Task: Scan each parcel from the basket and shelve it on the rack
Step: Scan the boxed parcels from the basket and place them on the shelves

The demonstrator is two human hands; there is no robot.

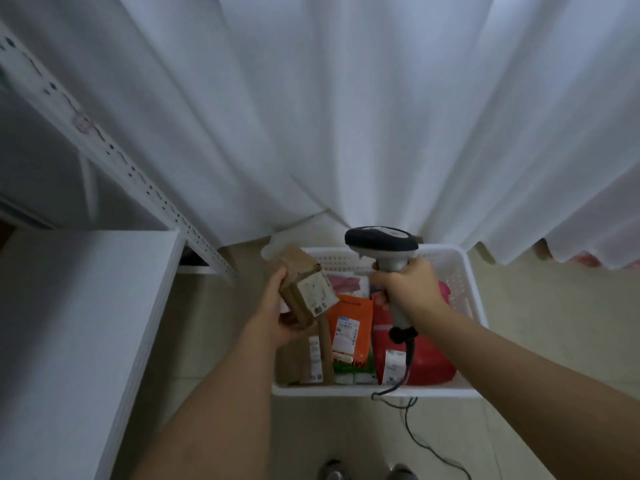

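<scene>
A white curtain [346, 116] fills the upper frame. The white rack [69, 306] stands at left. At lower centre sits the white basket [464, 292] on the floor, with an orange parcel [351, 327] and a red parcel [429, 365] inside. Above its left edge, the left hand [273, 317] wraps its fingers around a brown box parcel [304, 285], label up. The right hand [408, 285] grips the scanner [384, 251].
</scene>
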